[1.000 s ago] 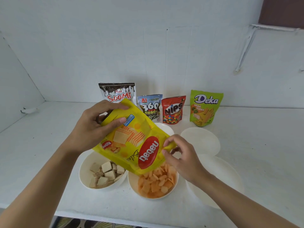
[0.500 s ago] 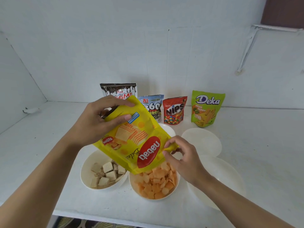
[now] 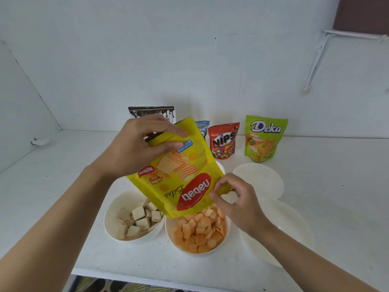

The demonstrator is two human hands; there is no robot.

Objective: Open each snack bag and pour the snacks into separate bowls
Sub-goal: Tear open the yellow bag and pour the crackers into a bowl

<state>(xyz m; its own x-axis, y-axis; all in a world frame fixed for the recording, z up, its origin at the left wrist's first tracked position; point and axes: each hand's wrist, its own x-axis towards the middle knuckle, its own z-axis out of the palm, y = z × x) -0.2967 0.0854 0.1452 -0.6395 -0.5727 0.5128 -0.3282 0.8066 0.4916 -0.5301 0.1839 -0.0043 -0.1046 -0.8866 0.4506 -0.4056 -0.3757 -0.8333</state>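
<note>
A yellow Nabati bag [image 3: 179,175] hangs upside down over a white bowl [image 3: 170,232] filled with orange snack pieces [image 3: 200,230]. My left hand [image 3: 134,148] grips the bag's raised bottom end. My right hand [image 3: 235,199] pinches the bag's lower corner near its mouth. To the left stands a second white bowl [image 3: 111,218] holding square wafer cubes [image 3: 139,220]. Against the wall stand a red Nips bag [image 3: 223,140], a green Deka bag [image 3: 263,138], a dark Soomi bag [image 3: 151,111] and a blue bag [image 3: 203,126], both partly hidden by the yellow bag.
Two empty white bowls stand to the right, one [image 3: 261,180] behind my right hand and a larger one [image 3: 294,224] under my right forearm. The white table's front edge [image 3: 147,277] runs close below the bowls. White walls close in the back and left.
Both hands have tipped the yellow bag steeper, its bottom end raised higher. More orange pieces lie in the bowl than before.
</note>
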